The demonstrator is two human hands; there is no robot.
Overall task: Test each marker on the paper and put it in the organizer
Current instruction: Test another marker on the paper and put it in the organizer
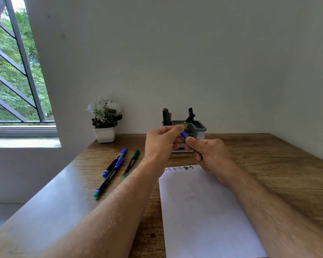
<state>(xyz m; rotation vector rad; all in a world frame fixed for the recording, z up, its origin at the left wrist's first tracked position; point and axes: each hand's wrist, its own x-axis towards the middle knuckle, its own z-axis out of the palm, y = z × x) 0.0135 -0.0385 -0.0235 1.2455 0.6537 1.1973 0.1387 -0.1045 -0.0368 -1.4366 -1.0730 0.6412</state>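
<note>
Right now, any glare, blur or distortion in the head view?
Head view: daylight from the window leaves pale glare on the table at left; wide-angle bowing at the edges; hands sharp, left hand and right hand gripping the blue marker.

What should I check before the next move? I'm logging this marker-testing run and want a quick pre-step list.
1. Blue marker held by both hands: ok, left hand pinches the blue cap end, right hand grips the body.
2. Cap on or off: cannot tell, fingers cover the joint.
3. Paper has free space: ok, scribbles only along its far edge.
4. Organizer has room: ok, markers stand in its far compartments, near ones look open.
5. Markers left to test: not ok, three markers lie on the table left of the paper.
</note>
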